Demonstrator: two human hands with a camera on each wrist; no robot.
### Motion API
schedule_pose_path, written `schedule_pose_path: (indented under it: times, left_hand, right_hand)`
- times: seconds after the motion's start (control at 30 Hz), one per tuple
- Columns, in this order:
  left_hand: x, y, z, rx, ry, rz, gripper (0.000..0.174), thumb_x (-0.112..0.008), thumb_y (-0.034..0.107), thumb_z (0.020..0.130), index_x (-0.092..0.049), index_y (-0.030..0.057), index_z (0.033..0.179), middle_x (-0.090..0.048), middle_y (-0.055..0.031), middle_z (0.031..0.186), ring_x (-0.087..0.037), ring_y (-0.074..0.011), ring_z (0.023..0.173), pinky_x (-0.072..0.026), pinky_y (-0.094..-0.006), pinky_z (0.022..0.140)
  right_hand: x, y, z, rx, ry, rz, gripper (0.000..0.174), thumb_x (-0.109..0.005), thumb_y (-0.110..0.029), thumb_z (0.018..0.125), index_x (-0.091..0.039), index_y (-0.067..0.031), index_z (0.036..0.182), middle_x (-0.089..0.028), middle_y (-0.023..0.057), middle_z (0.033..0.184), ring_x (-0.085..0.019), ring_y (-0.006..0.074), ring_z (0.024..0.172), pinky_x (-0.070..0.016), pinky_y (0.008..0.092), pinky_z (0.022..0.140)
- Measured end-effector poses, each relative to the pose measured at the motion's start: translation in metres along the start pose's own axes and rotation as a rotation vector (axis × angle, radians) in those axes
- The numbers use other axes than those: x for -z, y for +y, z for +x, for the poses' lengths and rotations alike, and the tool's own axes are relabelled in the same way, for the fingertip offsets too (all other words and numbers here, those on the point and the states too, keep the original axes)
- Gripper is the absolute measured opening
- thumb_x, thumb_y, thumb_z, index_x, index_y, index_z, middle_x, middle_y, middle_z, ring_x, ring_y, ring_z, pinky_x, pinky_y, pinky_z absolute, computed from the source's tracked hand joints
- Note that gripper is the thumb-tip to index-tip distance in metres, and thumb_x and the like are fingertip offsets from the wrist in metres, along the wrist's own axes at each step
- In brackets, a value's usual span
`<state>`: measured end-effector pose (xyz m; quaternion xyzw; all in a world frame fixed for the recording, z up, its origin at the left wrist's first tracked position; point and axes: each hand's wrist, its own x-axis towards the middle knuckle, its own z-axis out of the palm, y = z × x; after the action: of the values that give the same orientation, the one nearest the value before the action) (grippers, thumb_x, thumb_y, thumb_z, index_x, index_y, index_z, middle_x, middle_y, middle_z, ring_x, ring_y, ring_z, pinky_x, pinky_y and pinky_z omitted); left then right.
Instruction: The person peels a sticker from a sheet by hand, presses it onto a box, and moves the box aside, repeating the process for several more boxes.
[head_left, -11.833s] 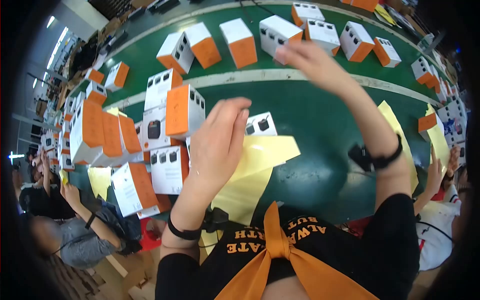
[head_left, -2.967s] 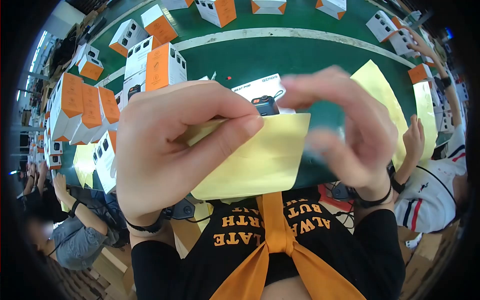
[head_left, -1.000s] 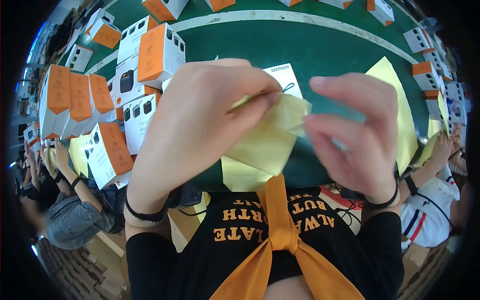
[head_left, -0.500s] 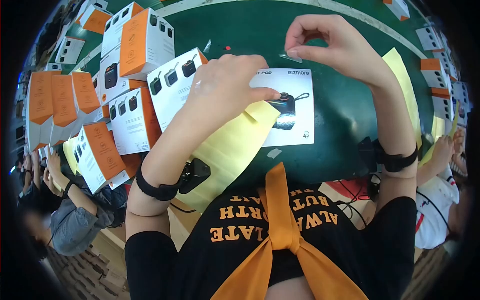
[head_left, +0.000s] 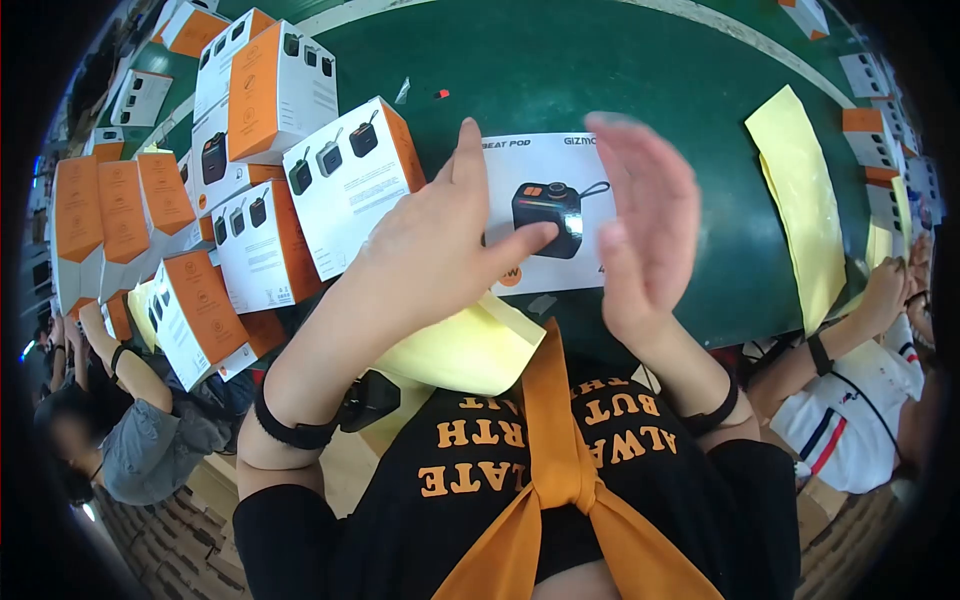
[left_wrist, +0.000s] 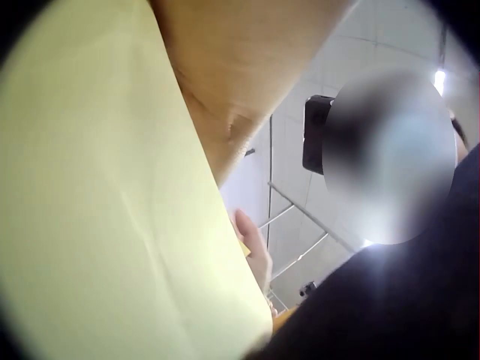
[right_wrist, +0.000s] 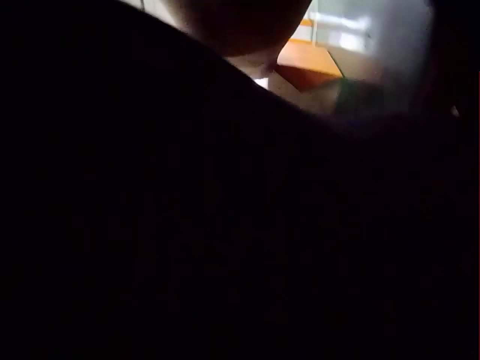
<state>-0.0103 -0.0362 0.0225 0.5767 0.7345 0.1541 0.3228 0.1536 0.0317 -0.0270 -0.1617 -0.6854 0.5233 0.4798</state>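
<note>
A white speaker box lies face up on the green table, its front printed with a black speaker. My left hand is at its left edge, index finger straight and thumb reaching over the face. On the right, my blurred right hand is cupped loosely at the other edge, its fingers overlapping the printed corner. A yellow sheet lies under my left forearm, close in front of my body. The same sheet fills much of the left wrist view. The right wrist view is mostly dark.
White and orange boxes stand stacked at the left. Another yellow sheet lies at the right. A red scrap and a clear scrap lie beyond the box. People sit on both sides.
Half a second ago my right hand pinched a thin clear strip beyond the box; it has come down to the box's right edge. Earlier, both hands were at the yellow sheet over the box.
</note>
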Motion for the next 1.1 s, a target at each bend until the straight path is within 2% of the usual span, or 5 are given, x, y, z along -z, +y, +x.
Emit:
schedule_pose_path:
  times: [0.37,0.53,0.73,0.87,1.1]
  left_hand:
    - [0.001,0.001,-0.003,0.606,-0.189,-1.485,0.050,-0.050,0.029,0.094,-0.038,0.0073,0.137,-0.056,-0.0077,0.110,-0.047,-0.0083,0.046,-0.0388,-0.0216,0.041]
    - [-0.009,0.036,-0.007,0.200,-0.190,-1.125,0.038,-0.059,0.020,0.090,-0.054,0.0088,0.126,-0.051,0.0006,0.101,-0.053,-0.0053,0.058,-0.0431,-0.0188,0.050]
    - [-0.039,0.031,0.034,-0.231,0.172,-0.248,0.067,-0.069,0.036,0.080,-0.040,0.0119,0.136,-0.047,-0.0184,0.122,-0.061,-0.0267,0.096,-0.0485,-0.0339,0.080]
    - [-0.046,0.036,0.049,0.093,-0.115,-0.494,0.092,-0.076,0.035,0.073,-0.024,0.0123,0.145,-0.054,-0.0200,0.116,-0.058,-0.0290,0.101,-0.0455,-0.0353,0.085]
    - [-0.004,0.015,0.013,-0.060,0.113,-0.042,0.078,-0.071,0.025,0.076,-0.031,0.0054,0.140,-0.054,-0.0188,0.119,-0.058,-0.0340,0.104,-0.0474,-0.0366,0.084]
  right_hand:
    - [0.028,0.006,0.006,-0.081,0.352,-0.037,0.043,-0.045,-0.016,0.095,-0.032,0.0028,0.132,-0.033,0.0153,0.132,-0.041,0.0300,0.124,-0.0404,0.0447,0.100]
    - [0.088,-0.001,0.028,-0.021,0.642,0.362,0.045,-0.046,-0.033,0.096,-0.042,0.0004,0.126,-0.044,0.0130,0.125,-0.045,0.0276,0.121,-0.0409,0.0475,0.098]
    - [0.079,-0.015,0.038,-0.158,0.461,-0.385,0.053,-0.054,-0.027,0.093,-0.035,0.0058,0.131,-0.040,0.0185,0.126,-0.054,0.0229,0.108,-0.0447,0.0308,0.087]
    - [0.085,0.035,0.023,-0.142,0.537,-0.338,0.050,-0.052,-0.028,0.094,-0.037,0.0035,0.131,-0.039,0.0185,0.130,-0.052,0.0215,0.108,-0.0427,0.0293,0.088]
    - [0.091,-0.001,0.044,-0.116,0.440,-0.103,0.017,-0.058,-0.004,0.089,-0.059,0.0019,0.104,-0.063,0.0087,0.096,-0.059,0.0132,0.093,-0.0451,0.0238,0.085]
